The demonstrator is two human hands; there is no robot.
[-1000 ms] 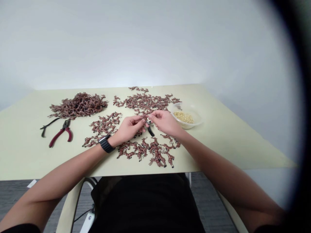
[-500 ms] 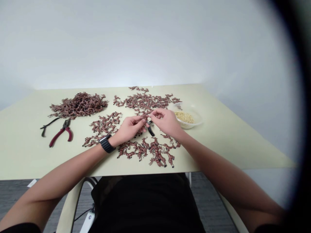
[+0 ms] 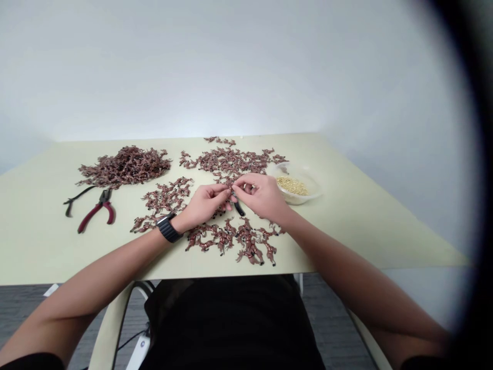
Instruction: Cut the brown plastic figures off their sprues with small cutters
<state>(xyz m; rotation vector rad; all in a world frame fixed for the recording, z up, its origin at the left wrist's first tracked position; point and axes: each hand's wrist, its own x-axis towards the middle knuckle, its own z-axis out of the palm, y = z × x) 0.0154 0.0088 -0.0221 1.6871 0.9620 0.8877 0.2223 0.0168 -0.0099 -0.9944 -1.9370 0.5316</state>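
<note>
My left hand (image 3: 206,204), with a black watch (image 3: 169,228) at its wrist, is closed in a pinch over the middle of the table. My right hand (image 3: 262,195) pinches too, its thumb and forefinger meeting the left fingertips. Whatever is between the fingers is too small and hidden to make out. Below them a tool's black handle (image 3: 239,209) shows in part; its other end is covered. Around the hands lie many small brown deer-shaped figures, some in a cluster nearest me (image 3: 250,239), some to the left (image 3: 167,195) and some behind (image 3: 231,160).
A clear plastic bowl (image 3: 314,192) holding small gold-coloured bits (image 3: 292,186) stands right of my right hand. At the far left is a tall heap of brown figures (image 3: 127,165). Red-handled pliers (image 3: 91,215) and a black-handled tool (image 3: 79,197) lie in front of it.
My right hand has moved slightly left, and its fingertips now meet those of my left hand. The left hand has hardly moved.
</note>
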